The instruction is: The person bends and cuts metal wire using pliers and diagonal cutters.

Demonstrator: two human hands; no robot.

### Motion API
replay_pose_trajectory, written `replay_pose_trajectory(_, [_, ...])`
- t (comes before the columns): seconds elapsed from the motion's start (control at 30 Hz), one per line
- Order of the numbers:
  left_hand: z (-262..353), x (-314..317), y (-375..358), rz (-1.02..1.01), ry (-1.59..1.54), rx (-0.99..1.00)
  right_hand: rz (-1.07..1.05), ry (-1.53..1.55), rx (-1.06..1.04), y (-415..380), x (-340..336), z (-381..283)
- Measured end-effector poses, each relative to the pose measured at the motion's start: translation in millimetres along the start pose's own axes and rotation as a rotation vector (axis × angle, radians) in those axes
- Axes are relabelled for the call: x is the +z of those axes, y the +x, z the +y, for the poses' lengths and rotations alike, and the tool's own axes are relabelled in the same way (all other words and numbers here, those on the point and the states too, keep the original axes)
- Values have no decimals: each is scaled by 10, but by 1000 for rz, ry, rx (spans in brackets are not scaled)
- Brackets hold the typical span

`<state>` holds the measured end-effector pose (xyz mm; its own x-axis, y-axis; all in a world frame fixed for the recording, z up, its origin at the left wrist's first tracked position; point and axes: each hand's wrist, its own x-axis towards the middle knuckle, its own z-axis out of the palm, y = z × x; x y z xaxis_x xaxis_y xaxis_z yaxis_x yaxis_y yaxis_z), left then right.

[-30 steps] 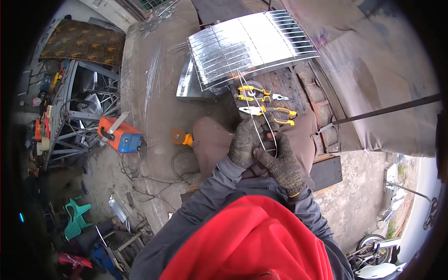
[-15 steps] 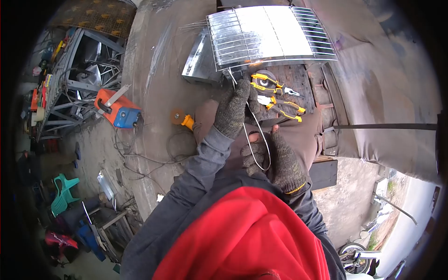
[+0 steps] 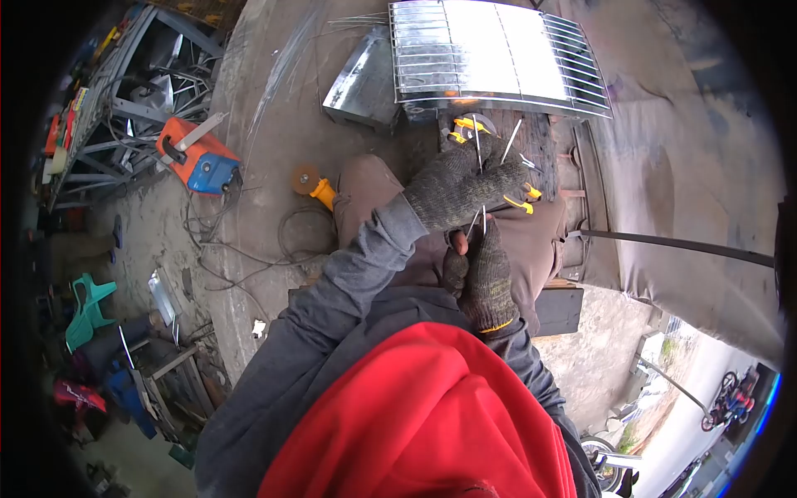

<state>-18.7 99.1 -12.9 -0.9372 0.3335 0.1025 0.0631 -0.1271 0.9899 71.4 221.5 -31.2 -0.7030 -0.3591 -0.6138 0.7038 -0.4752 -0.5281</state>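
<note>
My left hand [image 3: 457,189], in a dark knitted glove, is closed around a bent metal wire [image 3: 511,139]. Two wire ends stick out past its far side. Below it, my right hand [image 3: 483,278], also gloved with bare fingertips showing, is closed on the lower part of the same wire, whose loop is hidden in the grip. Behind my left hand, yellow-handled pliers [image 3: 520,205] lie mostly covered on a dark wooden board [image 3: 538,148]. Just beyond is a curved wire grille [image 3: 423,73] with shiny sheet metal [image 3: 498,50].
A yellow angle grinder [image 3: 322,192] lies on the floor to the left, its cable trailing. Farther left stands an orange and blue machine [image 3: 202,162]. A folded metal piece [image 3: 365,87] sits beside the grille. A green plastic chair [image 3: 89,309] is at far left.
My left hand has moved right and turned, now covering much of the pliers. The wire loop, open to view before, is now mostly hidden in my hands. The whole view has shifted slightly.
</note>
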Motion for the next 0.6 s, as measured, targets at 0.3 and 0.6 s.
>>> replay_pose_trajectory(0.3, [17, -54, -111, -56, 62, -126, -7, 187, -17, 32, -129, 45])
replay_pose_trajectory(0.6, [-18, -101, -104, -196, 188, 10, -193, 234, 174, -21, -234, 1])
